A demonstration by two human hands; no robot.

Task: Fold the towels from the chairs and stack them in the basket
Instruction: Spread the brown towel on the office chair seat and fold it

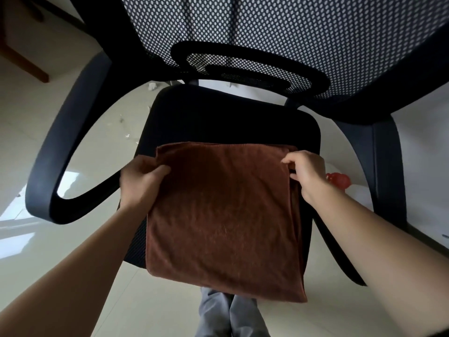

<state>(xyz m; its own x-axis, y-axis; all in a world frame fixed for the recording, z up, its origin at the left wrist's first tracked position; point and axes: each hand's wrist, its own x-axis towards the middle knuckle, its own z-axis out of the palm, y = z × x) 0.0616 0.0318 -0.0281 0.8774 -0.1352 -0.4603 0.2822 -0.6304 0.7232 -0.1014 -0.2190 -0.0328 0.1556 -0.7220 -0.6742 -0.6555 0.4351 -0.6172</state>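
Observation:
A brown towel (223, 220), folded into a rough square, lies on the black seat (218, 117) of an office chair, its near edge hanging over the seat's front. My left hand (141, 183) pinches the towel's far left corner, thumb on top. My right hand (307, 173) grips the far right corner between fingers and thumb. Layers show along the towel's right edge. No basket is in view.
The chair's mesh backrest (291, 32) rises behind the seat, with curved black armrests on the left (63, 147) and right (388, 171). A red object (339, 180) sits on the pale tiled floor at right. Wooden furniture legs (26, 62) stand at far left. My grey trouser legs (230, 314) show below.

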